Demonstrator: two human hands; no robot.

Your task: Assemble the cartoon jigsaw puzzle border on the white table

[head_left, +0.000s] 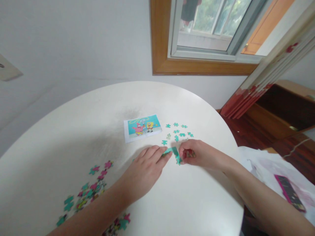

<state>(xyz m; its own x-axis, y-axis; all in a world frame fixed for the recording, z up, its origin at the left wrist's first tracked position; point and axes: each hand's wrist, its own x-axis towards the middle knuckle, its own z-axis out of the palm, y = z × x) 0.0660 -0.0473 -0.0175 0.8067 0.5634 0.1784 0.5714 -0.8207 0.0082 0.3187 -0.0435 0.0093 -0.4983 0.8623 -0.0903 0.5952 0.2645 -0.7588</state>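
Observation:
My left hand [147, 167] lies flat on the table, its fingers stretched over a joined strip of teal jigsaw puzzle pieces [174, 150] and covering part of it. At the strip's right end, my right hand [193, 152] is closed in a pinch at a teal puzzle piece [178, 159], which its fingers partly hide. Just beyond the hands lie several loose teal pieces [182, 134]. A reference picture [145, 127] with cartoon figures on a teal ground rests flat behind my left hand.
A heap of pink, teal and yellow puzzle pieces [90, 193] spreads around my left forearm on the round white table [201, 203]. Past the table's right edge, a phone in a pink case [289, 192] lies on white cloth or plastic. A window [206, 29] is behind.

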